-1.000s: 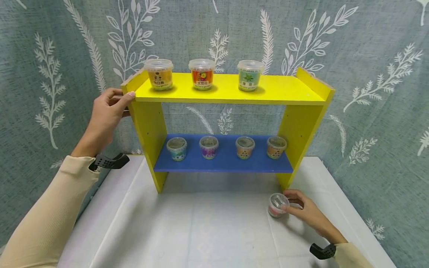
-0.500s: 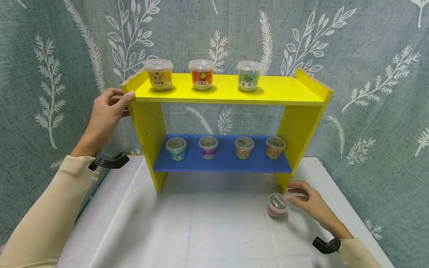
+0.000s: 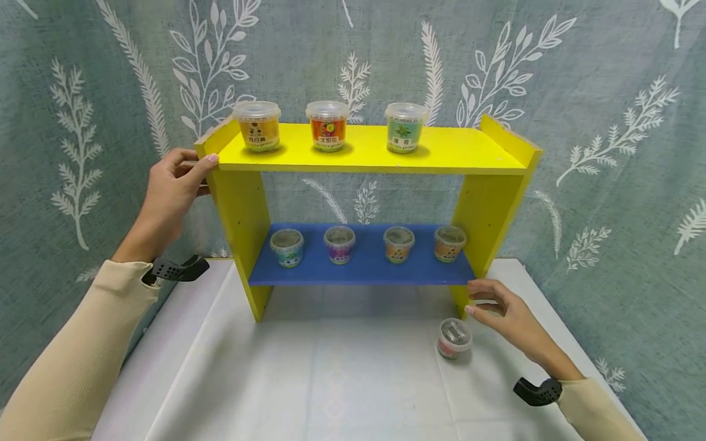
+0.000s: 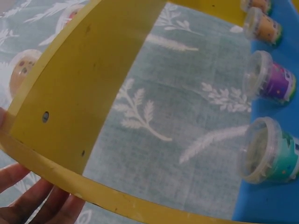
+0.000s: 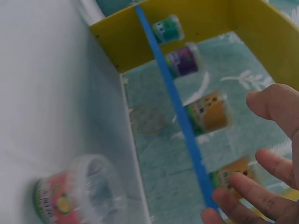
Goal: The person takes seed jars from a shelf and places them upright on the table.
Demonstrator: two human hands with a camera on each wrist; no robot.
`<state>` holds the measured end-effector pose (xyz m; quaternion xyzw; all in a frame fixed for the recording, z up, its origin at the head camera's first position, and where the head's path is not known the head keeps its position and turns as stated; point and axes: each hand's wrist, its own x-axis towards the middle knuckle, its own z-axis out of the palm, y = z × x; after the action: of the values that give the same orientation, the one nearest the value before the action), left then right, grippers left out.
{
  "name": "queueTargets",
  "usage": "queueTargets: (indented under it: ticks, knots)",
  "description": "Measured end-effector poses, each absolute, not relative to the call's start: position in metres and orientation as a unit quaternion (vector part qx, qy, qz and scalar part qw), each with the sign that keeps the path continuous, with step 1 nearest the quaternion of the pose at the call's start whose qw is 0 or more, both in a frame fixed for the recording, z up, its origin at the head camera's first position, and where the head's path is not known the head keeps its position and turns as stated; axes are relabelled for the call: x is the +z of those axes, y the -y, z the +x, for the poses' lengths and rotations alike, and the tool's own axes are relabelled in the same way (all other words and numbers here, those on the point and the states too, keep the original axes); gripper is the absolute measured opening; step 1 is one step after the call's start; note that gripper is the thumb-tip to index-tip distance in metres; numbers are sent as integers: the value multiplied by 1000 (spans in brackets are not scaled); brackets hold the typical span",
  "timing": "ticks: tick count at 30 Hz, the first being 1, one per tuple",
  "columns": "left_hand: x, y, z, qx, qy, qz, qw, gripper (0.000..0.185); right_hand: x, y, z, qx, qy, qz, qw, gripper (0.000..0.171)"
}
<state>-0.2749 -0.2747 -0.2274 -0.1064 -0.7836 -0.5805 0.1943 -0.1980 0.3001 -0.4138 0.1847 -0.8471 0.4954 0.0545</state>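
My left hand [image 3: 173, 193] grips the upper left corner of a two-tier yellow shelf [image 3: 353, 169], thumb on its front edge; in the left wrist view the fingers [image 4: 37, 200] bend round the side panel. By the foot of the right panel hovers my right hand [image 3: 507, 315], fingers and thumb apart with nothing between them. Just below it, a small lidded plastic cup [image 3: 455, 340] with a red label stands upright on the white table. That cup [image 5: 60, 198] also shows at the lower left of the right wrist view, apart from the hand.
Three lidded cups stand on the yellow top: yellow-orange [image 3: 257, 128], red [image 3: 328, 128] and green [image 3: 405, 130]. The blue lower board [image 3: 364, 275] bears a teal cup [image 3: 287, 248], a purple cup [image 3: 339, 246] and two orange ones. Patterned cloth [image 3: 623, 202] hangs behind.
My right hand has let go of the red-labelled cup and risen up and away toward the shelf's right panel. The cup stays on the table. My left hand keeps its grip.
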Motion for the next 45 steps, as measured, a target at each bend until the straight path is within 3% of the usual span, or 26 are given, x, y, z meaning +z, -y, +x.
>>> queueTargets:
  ticks: [30, 45]
  knots:
    - [-224, 270, -275, -565, 796, -107, 188, 41, -307, -268, -206, 485, 801, 315, 156, 52]
    - [-226, 277, -274, -580, 786, -103, 187, 39, -255, -237, -211, 488, 778, 352, 179, 50]
